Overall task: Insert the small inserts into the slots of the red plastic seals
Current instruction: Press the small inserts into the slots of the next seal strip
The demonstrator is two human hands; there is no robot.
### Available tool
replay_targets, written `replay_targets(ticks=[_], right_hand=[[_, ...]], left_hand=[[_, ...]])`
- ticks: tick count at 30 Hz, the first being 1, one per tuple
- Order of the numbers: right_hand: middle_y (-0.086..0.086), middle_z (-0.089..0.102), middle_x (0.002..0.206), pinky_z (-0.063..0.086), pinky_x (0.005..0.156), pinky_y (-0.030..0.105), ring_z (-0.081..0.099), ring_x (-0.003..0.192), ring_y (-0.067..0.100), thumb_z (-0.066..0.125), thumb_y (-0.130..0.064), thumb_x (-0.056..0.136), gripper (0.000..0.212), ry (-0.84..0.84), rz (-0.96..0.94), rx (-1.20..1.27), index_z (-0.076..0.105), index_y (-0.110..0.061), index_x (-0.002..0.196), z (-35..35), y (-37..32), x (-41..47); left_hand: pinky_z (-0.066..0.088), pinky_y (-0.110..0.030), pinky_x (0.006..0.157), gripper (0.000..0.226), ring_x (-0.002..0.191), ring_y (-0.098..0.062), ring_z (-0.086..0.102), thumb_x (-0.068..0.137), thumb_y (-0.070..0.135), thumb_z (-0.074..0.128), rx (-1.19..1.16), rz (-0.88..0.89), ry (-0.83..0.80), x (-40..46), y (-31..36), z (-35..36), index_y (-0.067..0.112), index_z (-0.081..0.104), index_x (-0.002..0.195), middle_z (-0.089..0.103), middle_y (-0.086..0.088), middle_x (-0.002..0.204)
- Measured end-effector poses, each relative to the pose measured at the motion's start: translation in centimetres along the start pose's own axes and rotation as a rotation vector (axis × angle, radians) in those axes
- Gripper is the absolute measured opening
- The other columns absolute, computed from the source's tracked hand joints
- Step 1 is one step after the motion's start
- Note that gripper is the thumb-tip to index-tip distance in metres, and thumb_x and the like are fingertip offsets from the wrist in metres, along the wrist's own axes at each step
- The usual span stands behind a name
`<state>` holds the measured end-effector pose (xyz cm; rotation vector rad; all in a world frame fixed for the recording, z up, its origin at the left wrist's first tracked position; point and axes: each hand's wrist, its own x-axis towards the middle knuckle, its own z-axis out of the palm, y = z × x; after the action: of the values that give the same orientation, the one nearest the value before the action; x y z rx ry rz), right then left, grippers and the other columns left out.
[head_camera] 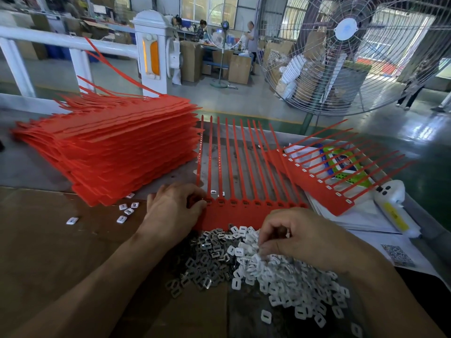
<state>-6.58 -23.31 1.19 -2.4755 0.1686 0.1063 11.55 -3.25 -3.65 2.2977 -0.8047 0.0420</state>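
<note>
A large floor fan (346,45) stands beyond the desk (73,240), where a tall stack of red seals (109,147) fills the far left side. A second seal sheet (324,189) lies angled at the right over printed papers (341,162), its slots already showing white. Between them, flat in front of the person, lies the seal strip (244,208) being worked, its tails fanning away from the seated worker and its row of slots nearest the hands.

The left hand (174,211) rests on the strip's left end, fingers curled and pressing at the first slots; whether it pinches an insert cannot be told. Two loose inserts (213,192) sit among the tails just beyond that grip. The right hand (300,237) hovers just short of the strip's right half, fingertips (263,240) drawn together and dipping into the white inserts (292,276) heaped below it. Touching that heap on its left is a pile of grey metal clips (207,257). A few stray white pieces (124,212) lie left of the left hand.
</note>
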Motion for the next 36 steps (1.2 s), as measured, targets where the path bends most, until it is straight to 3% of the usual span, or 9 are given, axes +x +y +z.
replay_targets(ticks=[7, 13, 16, 19, 22, 24, 28, 31, 36], right_hand=[[-0.012, 0.068, 0.078, 0.047, 0.065, 0.024, 0.058, 0.065, 0.0, 0.071, -0.039, 0.094, 0.005, 0.151, 0.025, 0.176, 0.071, -0.037, 0.089, 0.7, 0.4, 0.4], [-0.001, 0.066, 0.064, 0.046, 0.051, 0.018, 0.057, 0.051, 0.007, 0.074, -0.022, 0.094, 0.012, 0.303, 0.036, 0.387, 0.073, -0.031, 0.086, 1.2, 0.1, 1.0], [0.004, 0.067, 0.065, 0.049, 0.051, 0.026, 0.057, 0.051, 0.017, 0.075, -0.017, 0.094, 0.011, 0.322, 0.074, 0.522, 0.075, -0.027, 0.087, 1.5, -0.1, 1.3], [0.006, 0.068, 0.067, 0.049, 0.048, 0.029, 0.055, 0.05, 0.017, 0.075, -0.018, 0.094, 0.01, 0.34, 0.095, 0.614, 0.076, -0.026, 0.087, 2.0, -0.5, 1.7], [0.005, 0.069, 0.069, 0.048, 0.048, 0.03, 0.056, 0.052, 0.016, 0.076, -0.023, 0.092, 0.004, 0.387, 0.103, 0.665, 0.076, -0.028, 0.091, 2.4, -0.7, 2.0], [0.005, 0.072, 0.071, 0.047, 0.048, 0.027, 0.059, 0.054, 0.015, 0.077, -0.026, 0.091, 0.004, 0.405, 0.108, 0.69, 0.077, -0.029, 0.092, 2.6, -0.8, 2.2], [0.005, 0.074, 0.073, 0.047, 0.048, 0.021, 0.064, 0.058, 0.01, 0.079, -0.023, 0.09, 0.006, 0.432, 0.083, 0.706, 0.077, -0.028, 0.092, 3.0, -1.1, 2.6], [0.004, 0.076, 0.079, 0.052, 0.055, 0.023, 0.07, 0.069, 0.015, 0.078, -0.019, 0.091, 0.009, 0.44, 0.045, 0.691, 0.077, -0.028, 0.09, 3.3, -1.4, 2.9], [0.002, 0.073, 0.072, 0.054, 0.055, 0.022, 0.067, 0.061, 0.012, 0.078, -0.019, 0.091, 0.009, 0.423, 0.025, 0.714, 0.077, -0.028, 0.089, 3.4, -1.7, 3.1]], left_hand=[[0.028, -0.045, 0.108, 0.02, 0.127, -0.013, 0.045, 0.095, 0.045, 0.062, 0.032, 0.0, -0.019, -0.2, 0.4, -0.2, 0.045, 0.066, 0.115, 0.06, 0.018, 0.126], [0.027, -0.034, 0.104, 0.024, 0.121, -0.011, 0.043, 0.094, 0.045, 0.064, 0.065, 0.046, 0.035, -0.5, 0.6, -0.2, 0.042, 0.066, 0.118, 0.047, 0.018, 0.115], [0.025, -0.026, 0.1, 0.022, 0.118, -0.008, 0.044, 0.093, 0.038, 0.067, 0.028, 0.085, 0.106, -0.6, 0.7, -0.3, 0.037, 0.068, 0.115, 0.048, 0.018, 0.115], [0.035, -0.031, 0.101, 0.015, 0.113, -0.008, 0.051, 0.092, 0.034, 0.069, -0.031, 0.153, 0.154, -0.7, 1.1, -0.4, 0.034, 0.072, 0.107, 0.056, 0.018, 0.111], [0.049, -0.029, 0.091, 0.009, 0.098, 0.0, 0.059, 0.09, 0.033, 0.073, -0.15, 0.233, 0.112, -0.9, 2.0, -0.5, 0.033, 0.074, 0.098, 0.064, 0.019, 0.098], [0.051, -0.02, 0.082, 0.009, 0.093, 0.001, 0.062, 0.088, 0.035, 0.074, -0.205, 0.288, 0.063, -1.2, 2.6, -0.4, 0.033, 0.073, 0.097, 0.066, 0.02, 0.095], [0.051, -0.017, 0.076, 0.013, 0.091, 0.0, 0.065, 0.087, 0.042, 0.073, -0.322, 0.326, -0.081, -1.9, 3.3, 0.2, 0.035, 0.071, 0.098, 0.067, 0.021, 0.094], [0.054, -0.02, 0.072, 0.008, 0.087, -0.004, 0.067, 0.088, 0.041, 0.072, -0.379, 0.331, -0.099, -2.1, 3.7, 0.6, 0.035, 0.07, 0.094, 0.068, 0.018, 0.092], [0.056, -0.033, 0.076, 0.003, 0.085, -0.006, 0.067, 0.091, 0.032, 0.072, -0.38, 0.358, 0.003, -2.2, 3.6, 0.7, 0.035, 0.069, 0.091, 0.067, 0.018, 0.09]])
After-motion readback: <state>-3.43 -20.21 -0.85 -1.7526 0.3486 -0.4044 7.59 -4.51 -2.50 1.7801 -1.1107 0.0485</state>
